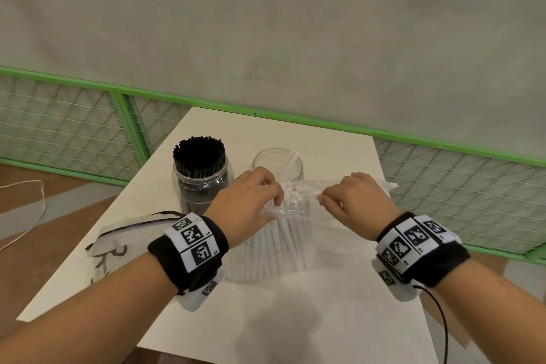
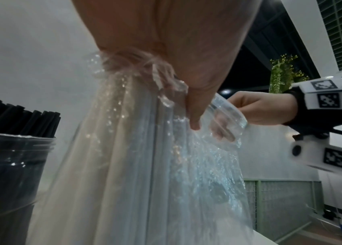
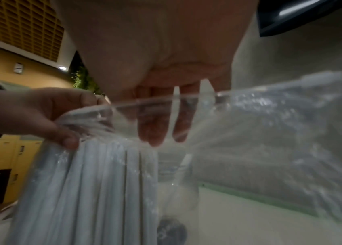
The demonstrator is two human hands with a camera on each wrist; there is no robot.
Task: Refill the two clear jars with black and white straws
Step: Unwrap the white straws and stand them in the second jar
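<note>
- The left hand pinches the bunched left edge of a clear bag standing upright on the table.
- The right hand has its fingers hooked inside the bag's mouth, gripping the right edge.
- The bag holds a thick bundle of white straws.
- To do this step well, spread the mouth evenly and keep the bag upright, so the straws stay bundled and none spill.
- Behind the bag, the left jar is packed full of black straws.
- The right jar is nearly empty, with only a straw or two inside.
- An emptied bag lies flat at the left.
</note>
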